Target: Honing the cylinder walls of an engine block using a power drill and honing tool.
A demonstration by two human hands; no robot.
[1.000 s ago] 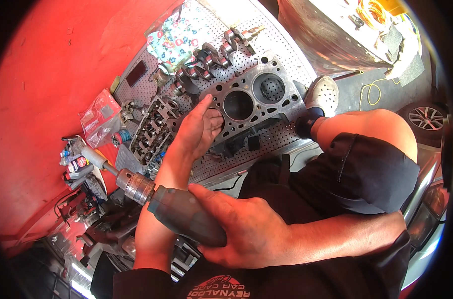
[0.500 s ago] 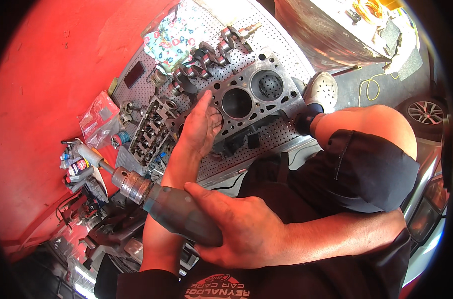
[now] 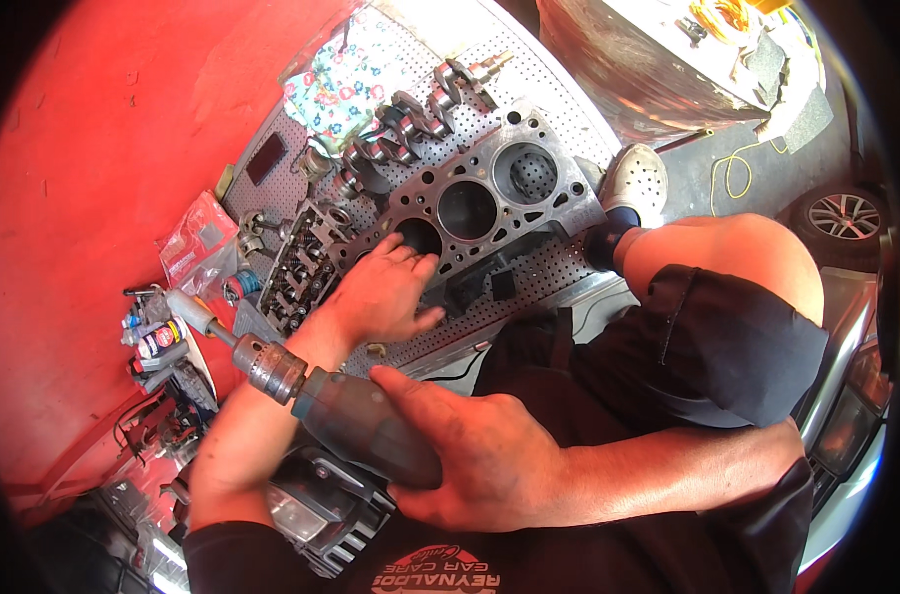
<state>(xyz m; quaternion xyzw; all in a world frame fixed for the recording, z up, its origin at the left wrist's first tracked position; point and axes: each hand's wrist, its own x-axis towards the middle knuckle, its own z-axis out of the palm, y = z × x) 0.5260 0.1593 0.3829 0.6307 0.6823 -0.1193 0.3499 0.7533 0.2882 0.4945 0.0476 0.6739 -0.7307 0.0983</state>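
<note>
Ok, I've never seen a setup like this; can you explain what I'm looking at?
There is no machine arm here: these are a person's own bare hands, seen by a wide fisheye camera worn on the head and looking down, so straight edges bend. The right hand holds a dark power drill with a metal chuck. The left hand reaches over an engine block, fingers at a round bore; whether they touch is hard to tell. The block lies on a perforated surface, along with a crankshaft, a flowered cloth and a dark, flat slab.
</note>
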